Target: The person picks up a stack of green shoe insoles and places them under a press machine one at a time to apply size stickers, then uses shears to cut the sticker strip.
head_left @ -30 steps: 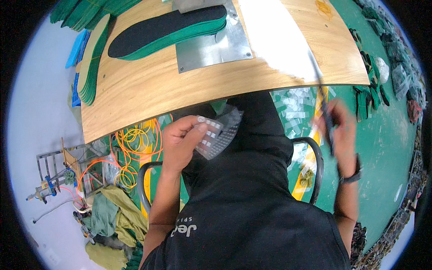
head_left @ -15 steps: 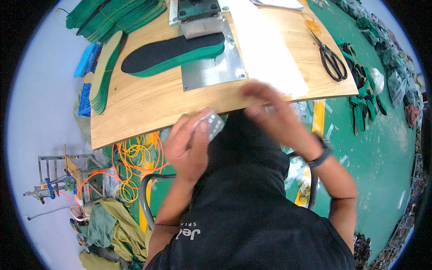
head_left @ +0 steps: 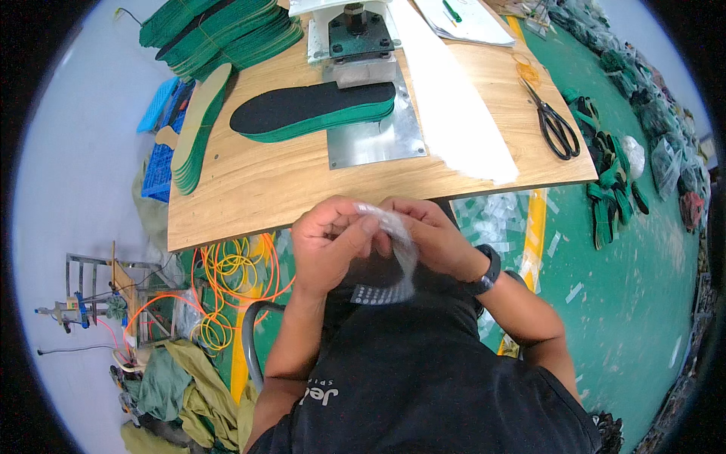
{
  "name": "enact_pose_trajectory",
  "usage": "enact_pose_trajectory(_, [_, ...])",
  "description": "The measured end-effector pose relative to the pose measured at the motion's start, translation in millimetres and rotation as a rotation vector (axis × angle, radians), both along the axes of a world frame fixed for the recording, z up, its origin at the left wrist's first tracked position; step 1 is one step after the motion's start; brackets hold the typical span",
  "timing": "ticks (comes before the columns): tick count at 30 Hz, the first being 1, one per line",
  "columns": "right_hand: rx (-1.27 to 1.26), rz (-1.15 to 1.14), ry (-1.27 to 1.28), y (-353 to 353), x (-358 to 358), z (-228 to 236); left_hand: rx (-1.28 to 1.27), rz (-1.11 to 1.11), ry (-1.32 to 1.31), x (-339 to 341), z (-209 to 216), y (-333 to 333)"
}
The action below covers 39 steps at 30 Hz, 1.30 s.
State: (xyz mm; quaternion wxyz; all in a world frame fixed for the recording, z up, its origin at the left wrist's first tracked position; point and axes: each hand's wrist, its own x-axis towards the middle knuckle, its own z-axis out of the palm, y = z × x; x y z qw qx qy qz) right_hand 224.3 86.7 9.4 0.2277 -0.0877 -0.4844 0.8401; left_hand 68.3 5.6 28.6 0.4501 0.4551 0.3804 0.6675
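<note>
Left hand (head_left: pixel 329 240) and right hand (head_left: pixel 435 238) are pinching a clear printed sheet (head_left: pixel 406 256), fingers narrow, off near edge of surface (head_left: pixel 265 181); lower end is hanging loose (bit blurry), so uneven pulling risks creasing or tearing.

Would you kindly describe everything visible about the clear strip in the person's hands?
The clear strip looks like thin, flexible plastic film with small whitish marks. The left hand and right hand pinch its upper part; the rest curves downward, its lower end bending left over black clothing. Blur hides finer detail.
</note>
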Motion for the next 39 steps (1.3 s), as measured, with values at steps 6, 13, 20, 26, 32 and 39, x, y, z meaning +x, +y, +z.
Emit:
enact_pose_trajectory(6, [0.886, -0.649, -0.152, -8.0, 0.4, 12.9, -0.081, 0.149, 0.061, -9.7, -0.3, 1.1])
enact_pose_trajectory(13, [0.994, -0.585, -0.194, 5.4, -13.2, 6.6, -0.178, 0.135, 0.031, -13.5, 9.2, 16.8])
enact_pose_trajectory(20, [0.274, -0.558, -0.350, 28.1, -25.0, 19.5, -0.057, 0.332, 0.614, -79.4, 31.0, 77.2])
enact_pose_trajectory(26, [-0.273, -0.494, -0.337, 66.7, -47.1, 27.0, 0.121, 0.283, 1.383, -139.5, 35.0, 148.1])
enact_pose_trajectory(32, [-0.223, -0.539, -0.321, 99.5, -67.0, 21.1, 0.012, 0.093, 1.415, -139.7, 22.2, 177.3])
enact_pose_trajectory(39, [-0.226, -0.597, -0.337, 101.5, -74.5, 11.8, -0.019, 0.098, 1.491, -134.3, 19.9, 175.4])
